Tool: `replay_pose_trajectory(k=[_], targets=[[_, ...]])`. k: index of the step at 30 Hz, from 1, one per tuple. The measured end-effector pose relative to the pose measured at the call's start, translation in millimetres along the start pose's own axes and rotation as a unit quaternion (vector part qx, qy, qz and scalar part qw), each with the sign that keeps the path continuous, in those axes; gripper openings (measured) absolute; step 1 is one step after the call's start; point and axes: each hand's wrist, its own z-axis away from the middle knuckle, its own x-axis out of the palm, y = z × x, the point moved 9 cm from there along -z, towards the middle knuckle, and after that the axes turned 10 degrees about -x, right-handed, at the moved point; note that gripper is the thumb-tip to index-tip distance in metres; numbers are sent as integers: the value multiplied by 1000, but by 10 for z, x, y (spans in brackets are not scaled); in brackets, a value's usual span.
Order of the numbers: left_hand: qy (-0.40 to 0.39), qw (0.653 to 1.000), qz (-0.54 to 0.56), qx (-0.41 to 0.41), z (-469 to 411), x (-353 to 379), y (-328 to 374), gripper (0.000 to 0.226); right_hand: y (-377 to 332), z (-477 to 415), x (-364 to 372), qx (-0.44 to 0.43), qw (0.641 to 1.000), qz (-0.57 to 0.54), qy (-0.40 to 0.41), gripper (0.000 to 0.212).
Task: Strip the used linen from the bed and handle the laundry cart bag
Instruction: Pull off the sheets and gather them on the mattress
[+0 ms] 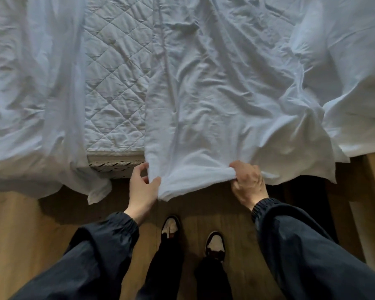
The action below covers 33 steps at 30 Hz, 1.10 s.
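Plainly the sheet [214, 105] lies across the bed with its edge hanging over the side. The left hand [143, 187] pinches the corner fold, and the right hand [247, 180] is clenched round a bunch. A hard tug could drag the heaped bedding [344, 94] off too — or drop the hem under the shoes [170, 227].

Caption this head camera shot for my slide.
Stripping linen: left hand and right hand grip the white sheet beside the quilted mattress pad.
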Motion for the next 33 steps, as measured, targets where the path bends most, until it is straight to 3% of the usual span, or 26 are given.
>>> replay_pose_trajectory(k=[3, 6, 9, 13, 16, 20, 25, 29, 33], targets=[[-53, 998, -24, -2, 138, 38, 87, 38, -69, -2, 12, -5, 998, 19, -63, 19], [-141, 990, -25, -9, 252, 139, 230, 49, -145, -77, 0, -15, 991, 59, -121, 17], [-204, 968, -140, 53, 403, 304, 415, 57, -200, -155, -92, 0, 986, 72, -152, 15], [-107, 903, -326, 260, 534, 388, 709, 39, -266, -213, -191, 15, 983, 50, -177, 15], [-29, 893, -337, 296, 500, 257, 955, 14, -305, -320, -281, 9, 975, 52, -215, 15], [25, 912, -291, 287, 403, -9, 1323, 10, -385, -493, -452, -8, 969, 99, -225, 18], [123, 936, -245, 222, 276, -299, 1610, 16, -304, -744, -888, -27, 964, 214, -153, 31], [159, 969, -129, 136, 117, -411, 1801, 12, 64, -1124, -1242, 48, 950, 272, -147, 27], [146, 978, -87, 124, -158, -370, 2179, 18, 264, -1672, -1536, 86, 955, 272, -84, 25]])
